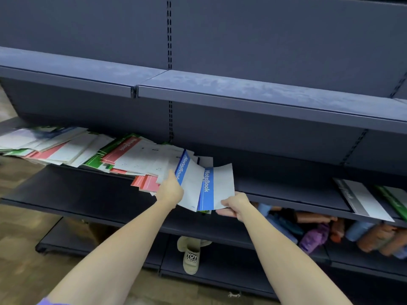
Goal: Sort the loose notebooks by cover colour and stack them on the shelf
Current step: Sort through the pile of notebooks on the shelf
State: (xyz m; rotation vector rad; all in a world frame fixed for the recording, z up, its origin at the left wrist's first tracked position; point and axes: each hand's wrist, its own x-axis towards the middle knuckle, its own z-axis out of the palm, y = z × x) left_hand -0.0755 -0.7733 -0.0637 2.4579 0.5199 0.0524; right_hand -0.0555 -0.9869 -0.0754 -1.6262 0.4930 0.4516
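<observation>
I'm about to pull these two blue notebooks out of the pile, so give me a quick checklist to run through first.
1. Right hand grips the blue notebook at its lower edge: ok.
2. Left hand holds the second blue notebook: cannot tell, its fingers are hidden.
3. Both covers in hand match in colour: ok.
4. Mixed pile lies squarely on the shelf: not ok, red notebooks overhang the front edge.
5. Free shelf space between the pile and the grey notebook: ok.

Beige shoe (191, 256), colourful pouches (343, 234) below.
</observation>
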